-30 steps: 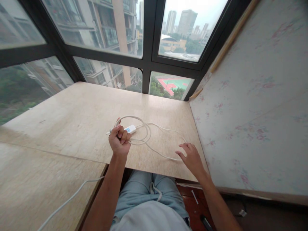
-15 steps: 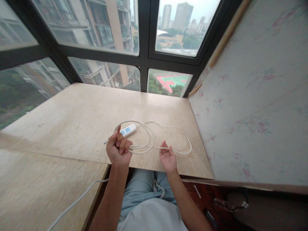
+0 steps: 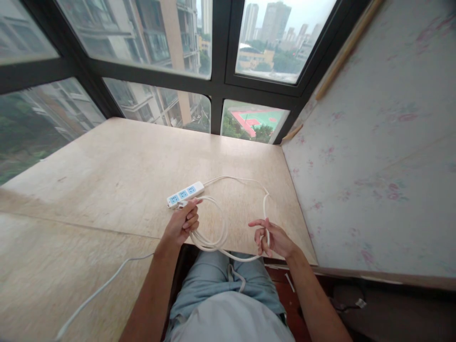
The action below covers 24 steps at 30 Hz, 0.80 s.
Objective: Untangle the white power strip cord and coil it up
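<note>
A white power strip [image 3: 185,194] with blue socket faces lies on the pale tabletop [image 3: 142,161]. Its white cord [image 3: 245,179] runs right across the surface, then bends down to my right hand [image 3: 272,237]. There the thumb and bent fingers close round the cord, while the index finger points left. My left hand [image 3: 183,221] is closed on one side of a coil of that cord [image 3: 223,223], just below the strip. The coil hangs in several loops over the table's front edge. From it, one length sags across to my right hand.
Dark-framed windows [image 3: 217,71] stand behind the tabletop, and a flowered wall [image 3: 374,166] borders it on the right. Another white cable [image 3: 107,283] crosses the lower left surface. My legs [image 3: 228,273] are under the front edge, with dark clutter on the floor at right.
My left hand has turned and lowered with the coil, so more of the power strip shows. My right hand has moved right and now grips the cord farther along.
</note>
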Tool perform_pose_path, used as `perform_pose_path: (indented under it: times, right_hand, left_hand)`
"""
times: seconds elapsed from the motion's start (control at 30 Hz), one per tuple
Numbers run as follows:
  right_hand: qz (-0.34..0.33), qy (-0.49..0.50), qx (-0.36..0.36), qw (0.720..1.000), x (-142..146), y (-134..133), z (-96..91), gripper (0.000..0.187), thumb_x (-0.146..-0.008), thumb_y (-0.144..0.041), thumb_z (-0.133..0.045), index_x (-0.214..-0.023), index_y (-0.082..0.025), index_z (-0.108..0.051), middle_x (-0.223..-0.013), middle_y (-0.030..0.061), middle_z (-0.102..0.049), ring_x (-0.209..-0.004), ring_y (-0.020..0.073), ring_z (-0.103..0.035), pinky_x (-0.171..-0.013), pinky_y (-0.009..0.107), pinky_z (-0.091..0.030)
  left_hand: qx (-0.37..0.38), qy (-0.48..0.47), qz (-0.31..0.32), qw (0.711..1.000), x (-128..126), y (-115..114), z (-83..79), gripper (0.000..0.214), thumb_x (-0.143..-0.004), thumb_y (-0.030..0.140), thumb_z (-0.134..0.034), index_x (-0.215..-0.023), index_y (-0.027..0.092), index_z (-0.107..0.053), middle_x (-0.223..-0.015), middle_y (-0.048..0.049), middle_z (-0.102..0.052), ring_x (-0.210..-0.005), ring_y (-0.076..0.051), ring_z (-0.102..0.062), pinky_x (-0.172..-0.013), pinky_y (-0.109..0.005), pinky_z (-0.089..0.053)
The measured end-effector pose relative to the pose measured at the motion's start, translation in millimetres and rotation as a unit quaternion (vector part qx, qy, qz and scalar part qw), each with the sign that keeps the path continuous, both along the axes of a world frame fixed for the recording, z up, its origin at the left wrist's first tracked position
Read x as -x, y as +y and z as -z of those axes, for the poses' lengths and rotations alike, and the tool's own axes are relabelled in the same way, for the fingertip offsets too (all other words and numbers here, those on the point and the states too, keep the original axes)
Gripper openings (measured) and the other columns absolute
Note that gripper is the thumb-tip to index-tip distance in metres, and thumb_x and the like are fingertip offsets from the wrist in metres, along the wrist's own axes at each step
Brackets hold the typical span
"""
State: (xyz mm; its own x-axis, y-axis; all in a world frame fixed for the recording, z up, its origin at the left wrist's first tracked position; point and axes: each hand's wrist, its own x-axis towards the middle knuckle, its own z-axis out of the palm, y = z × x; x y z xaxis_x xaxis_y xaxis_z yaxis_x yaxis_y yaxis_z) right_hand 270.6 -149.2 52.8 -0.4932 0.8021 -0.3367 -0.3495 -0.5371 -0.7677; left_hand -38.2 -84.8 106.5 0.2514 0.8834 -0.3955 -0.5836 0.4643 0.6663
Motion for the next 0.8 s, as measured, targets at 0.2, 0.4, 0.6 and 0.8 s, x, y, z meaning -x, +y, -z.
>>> perform_pose_path:
  times: [0.2,0.4,0.6,0.8]
  right_hand:
    - [-0.080,-0.027,-0.035,0.996,3.9,13.8,-12.1,0.051,-0.087,-0.049,-0.059,-0.129,-0.022,-0.048,-0.101,0.0073,-0.063,-0.055,0.0150,-0.067,-0.047,0.030,-0.057]
    - [-0.129,-0.071,-0.070,0.987,11.0,26.4,-11.0,0.064,-0.078,-0.042,-0.071,-0.135,-0.027,-0.045,-0.118,0.0111,-0.059,-0.064,0.0130,-0.066,-0.046,0.023,-0.052]
    - [-0.135,-0.132,-0.143,0.972,16.0,26.6,3.9,0.048,-0.075,-0.044,-0.074,-0.111,-0.014,-0.066,-0.100,0.0094,-0.069,-0.081,0.0146,-0.060,-0.069,0.025,-0.045]
    - [-0.001,-0.078,-0.125,0.989,30.6,15.3,15.7,0.035,-0.077,-0.049,-0.071,-0.075,-0.015,-0.063,-0.072,0.0020,-0.065,-0.067,0.0126,-0.057,-0.071,0.028,-0.041]
  left_hand:
    - [-0.001,0.077,0.208,0.975,-27.6,6.8,6.9,0.032,-0.075,0.041,-0.072,-0.077,0.016,-0.053,-0.052,0.0116,-0.034,-0.032,0.002,-0.019,-0.032,-0.012,-0.010]
    - [-0.029,0.141,0.402,0.904,-52.9,18.9,9.1,0.043,-0.068,0.046,-0.076,-0.066,0.018,-0.043,-0.052,0.0096,-0.038,-0.033,0.001,-0.021,-0.033,-0.016,-0.007]
    - [-0.081,0.184,0.495,0.845,-74.0,31.0,9.0,0.043,-0.064,0.049,-0.076,-0.061,0.016,-0.049,-0.049,0.0064,-0.043,-0.032,-0.001,-0.027,-0.033,-0.018,-0.011]
    - [-0.073,0.167,0.458,0.870,-87.6,39.3,7.7,0.035,-0.063,0.036,-0.079,-0.079,0.015,-0.056,-0.055,0.0051,-0.051,-0.034,-0.002,-0.031,-0.034,-0.017,-0.014]
